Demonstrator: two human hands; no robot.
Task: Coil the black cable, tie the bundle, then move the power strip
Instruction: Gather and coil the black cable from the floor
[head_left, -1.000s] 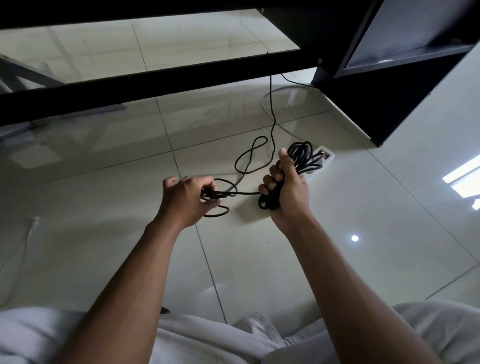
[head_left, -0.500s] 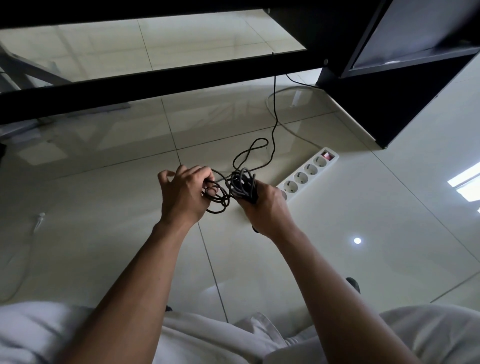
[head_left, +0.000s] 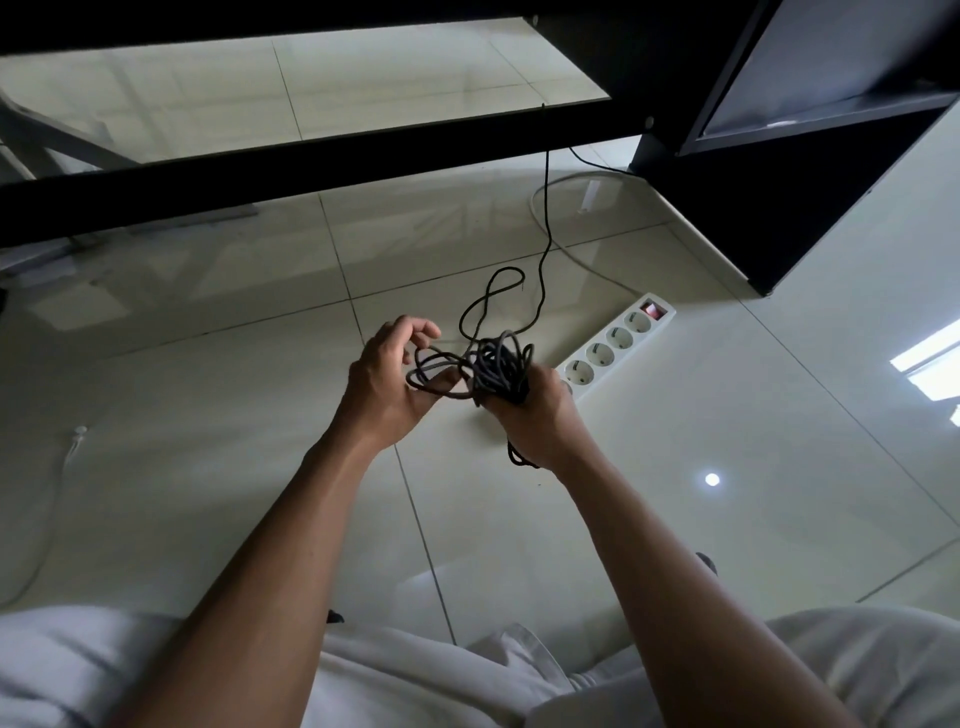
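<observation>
Gripping the coiled black cable (head_left: 498, 369) in a fist, the right hand (head_left: 540, 415) holds the loops together while the left hand (head_left: 384, 384), fingers curled, hooks a loose loop, probably for wrapping. The power strip (head_left: 618, 343) lies untouched on the floor (head_left: 727, 467) just beyond.

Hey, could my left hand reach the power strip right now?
Probably not directly: the left hand holds a cable loop, and the right hand with the cable bundle sits between it and the power strip.

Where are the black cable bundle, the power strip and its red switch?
black cable bundle (head_left: 496, 369), head view, middle of the coils.
power strip (head_left: 601, 355), head view, a middle socket.
red switch (head_left: 652, 309), head view, its face.
</observation>
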